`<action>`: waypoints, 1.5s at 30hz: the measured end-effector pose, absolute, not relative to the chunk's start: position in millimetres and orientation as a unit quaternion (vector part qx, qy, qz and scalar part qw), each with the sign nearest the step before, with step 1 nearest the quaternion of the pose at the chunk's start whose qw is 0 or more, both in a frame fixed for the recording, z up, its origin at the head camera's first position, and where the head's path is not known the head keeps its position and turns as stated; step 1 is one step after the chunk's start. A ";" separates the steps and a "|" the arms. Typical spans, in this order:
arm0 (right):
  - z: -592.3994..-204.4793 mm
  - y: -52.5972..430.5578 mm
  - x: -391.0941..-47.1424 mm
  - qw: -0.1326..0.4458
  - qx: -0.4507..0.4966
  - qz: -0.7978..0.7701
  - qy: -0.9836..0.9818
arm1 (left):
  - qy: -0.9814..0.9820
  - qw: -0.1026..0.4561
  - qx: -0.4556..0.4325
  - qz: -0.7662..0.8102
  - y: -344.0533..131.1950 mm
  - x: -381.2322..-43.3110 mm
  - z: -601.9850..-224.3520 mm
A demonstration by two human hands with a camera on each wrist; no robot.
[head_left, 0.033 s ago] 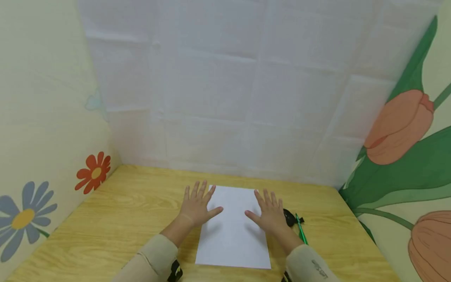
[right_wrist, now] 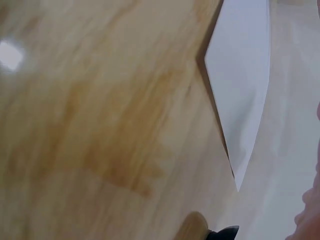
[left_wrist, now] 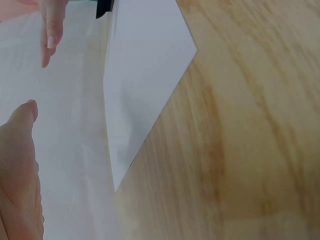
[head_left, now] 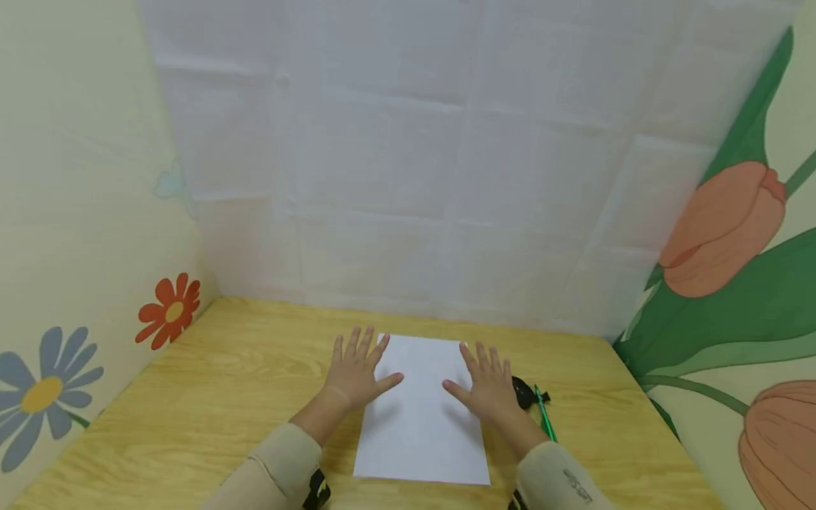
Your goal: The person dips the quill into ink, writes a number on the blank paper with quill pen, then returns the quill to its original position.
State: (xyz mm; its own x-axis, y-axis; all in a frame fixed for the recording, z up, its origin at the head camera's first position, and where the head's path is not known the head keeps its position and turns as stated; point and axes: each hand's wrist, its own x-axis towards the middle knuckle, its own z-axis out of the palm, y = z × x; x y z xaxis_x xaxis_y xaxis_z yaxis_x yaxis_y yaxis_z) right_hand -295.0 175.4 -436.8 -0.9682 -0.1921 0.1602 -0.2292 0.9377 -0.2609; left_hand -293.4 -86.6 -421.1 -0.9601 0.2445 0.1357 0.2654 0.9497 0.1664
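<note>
A blank white sheet of paper (head_left: 423,425) lies on the wooden table in the head view, its long sides running away from me. Over its left edge hovers my left hand (head_left: 352,379), palm down with the fingers spread and the thumb pointing inward. My right hand (head_left: 489,388) mirrors it over the right edge, fingers likewise spread. Both cast soft shadows on the sheet, and neither holds anything. From the left wrist, the left hand (left_wrist: 20,175) shows above the level of the paper (left_wrist: 142,65). Only a sliver of the right hand (right_wrist: 309,215) enters the right wrist view.
Just right of my right hand lie a black object (head_left: 524,393), partly hidden by it, and a slim green pen-like stick (head_left: 545,414). A white sheet hangs behind the table (head_left: 223,389). Flower-patterned walls (head_left: 720,234) flank both sides.
</note>
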 end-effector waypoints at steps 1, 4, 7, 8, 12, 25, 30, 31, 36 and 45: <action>-436.8 175.4 -294.7 0.066 0.108 0.141 -0.982 | -0.986 0.058 -0.130 -0.092 -86.5 -293.6 -421.4; -436.9 175.8 -293.9 0.068 0.108 0.142 -0.982 | -0.986 0.053 -0.130 -0.092 -86.1 -294.2 -421.6; -436.2 177.3 -292.5 0.078 0.110 0.145 -0.980 | -0.986 0.051 -0.132 -0.089 -86.3 -294.8 -422.8; -435.9 178.2 -292.0 0.084 0.112 0.150 -0.979 | -0.986 0.048 -0.132 -0.087 -86.5 -295.1 -423.6; -432.7 183.6 -287.8 0.098 0.103 0.185 -0.972 | -0.986 0.043 -0.135 -0.089 -87.6 -295.3 -427.8; -430.8 216.0 -269.9 0.097 0.043 0.301 -0.948 | -0.974 0.018 -0.171 -0.150 -89.0 -278.8 -442.3; -432.4 230.2 -268.1 0.101 0.019 0.322 -0.941 | -0.965 0.007 -0.184 -0.187 -89.1 -271.0 -444.1; -432.7 233.3 -267.8 0.106 0.017 0.324 -0.940 | -0.963 0.004 -0.187 -0.196 -89.6 -269.6 -445.3; -435.9 247.3 -266.1 0.122 0.010 0.326 -0.938 | -0.955 -0.023 -0.192 -0.227 -93.3 -263.1 -456.3; -440.5 261.6 -263.1 0.125 -0.002 0.328 -0.936 | -0.946 -0.030 -0.178 -0.270 -97.8 -258.5 -474.6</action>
